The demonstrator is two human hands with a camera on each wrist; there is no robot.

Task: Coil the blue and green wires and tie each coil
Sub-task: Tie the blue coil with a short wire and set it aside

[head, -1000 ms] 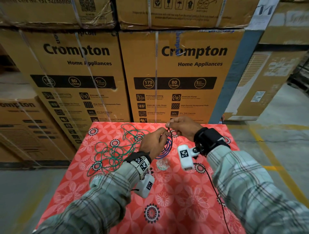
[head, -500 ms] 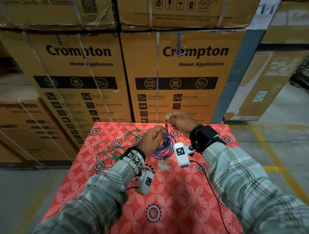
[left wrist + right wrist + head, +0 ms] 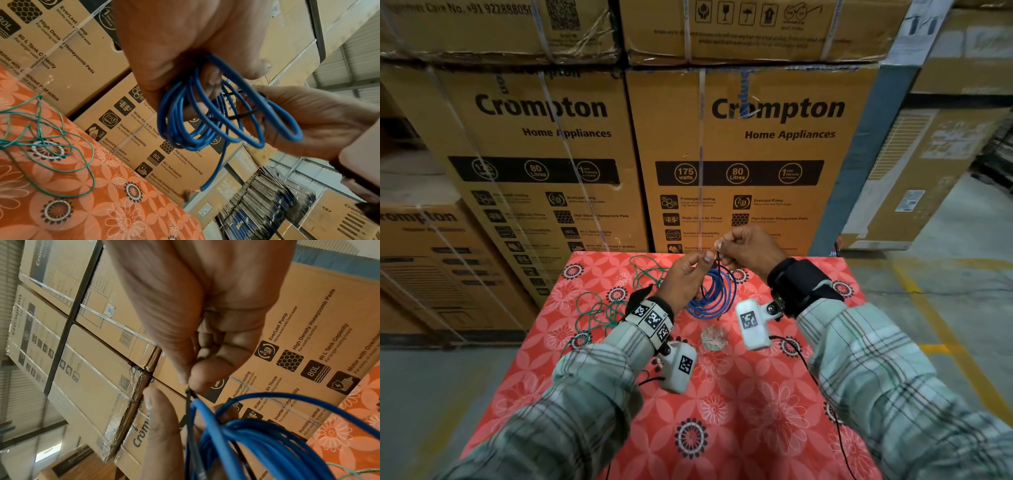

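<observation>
Up above the red flowery table (image 3: 722,428): two hands close together, both busy with one bundle. Left hand (image 3: 683,279), fingers curled tight round the blue wire (image 3: 717,294), already wound into a ring of many loops. Same ring seen big from the left wrist, blue wire (image 3: 216,116) hanging down out of the fist (image 3: 174,40), one loose end (image 3: 203,188) dangling lowest, cut tip pointing at the table edge. Right hand (image 3: 751,250), thumb and first finger pinched on a thin black tie (image 3: 719,262) at the top of the ring. From the right wrist, right hand (image 3: 205,321) nipping that black tie (image 3: 190,402) just where it meets the blue wire (image 3: 267,443), tie running down along the loops, left thumb (image 3: 162,418) just beside it. Cannot tell if the tie is knotted or only wrapped. Blue ring held up in the air, not touching the table. Green wire (image 3: 606,308) lying loose and messy on the far left part of the table, not wound, no tie on it, well apart from both hands; seen again from the left wrist as thin green wire (image 3: 51,154) curling over the flowers. Small clear thing (image 3: 714,337) on the table under the hands, too blurry to name. Behind the table, tall brown boxes (image 3: 756,154) stacked in rows, strapped with white bands. Grey floor (image 3: 945,308) off to the right with a yellow line.
</observation>
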